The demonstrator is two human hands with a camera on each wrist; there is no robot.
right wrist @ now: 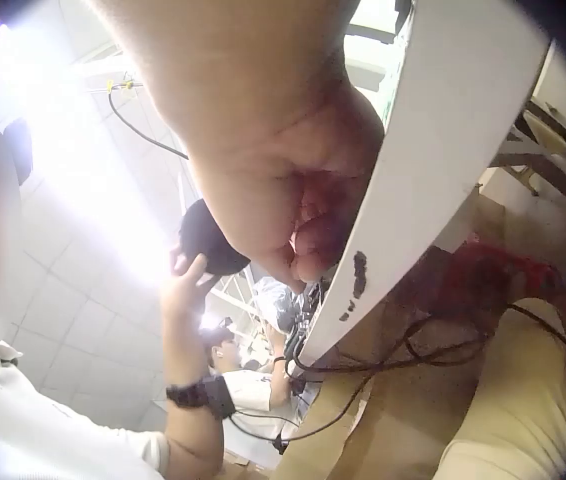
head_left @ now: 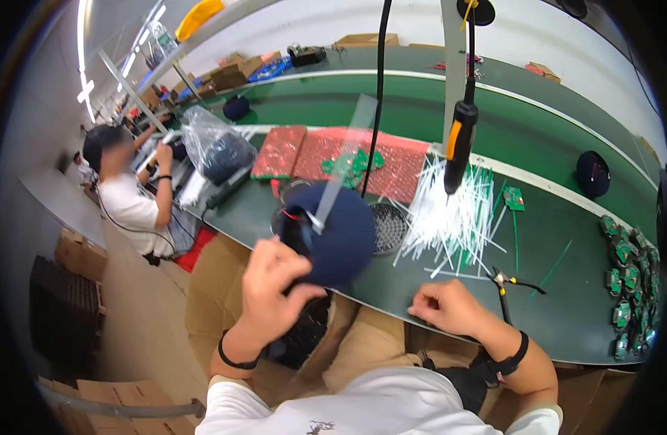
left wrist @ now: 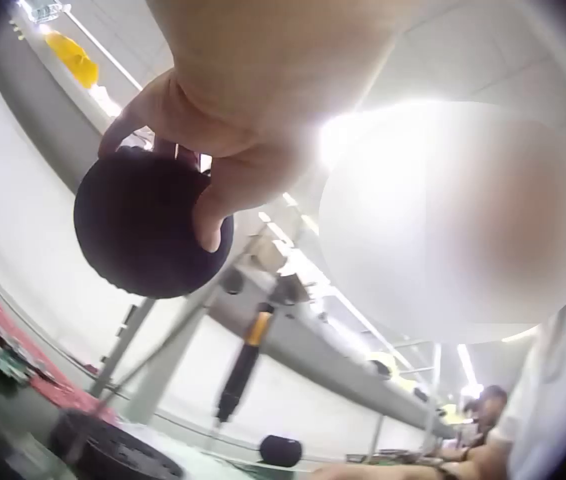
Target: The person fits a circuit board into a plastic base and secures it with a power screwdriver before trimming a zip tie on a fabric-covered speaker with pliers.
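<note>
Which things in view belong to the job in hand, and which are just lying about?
Belong, likely:
dark round shell, in the left hand
hanging screwdriver
green circuit boards
cutters
white strips

Lying about, it seems:
yellow cloth
floor cartons

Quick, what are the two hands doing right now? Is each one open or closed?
Left hand: closed on the round dark blue thing.
Right hand: open and relaxed, fingers loosely curled, holding nothing that shows.

Pale strip (head_left: 345, 161) blurred, mesh container (head_left: 391, 228) partly hidden behind navy object (head_left: 344, 235)
</note>
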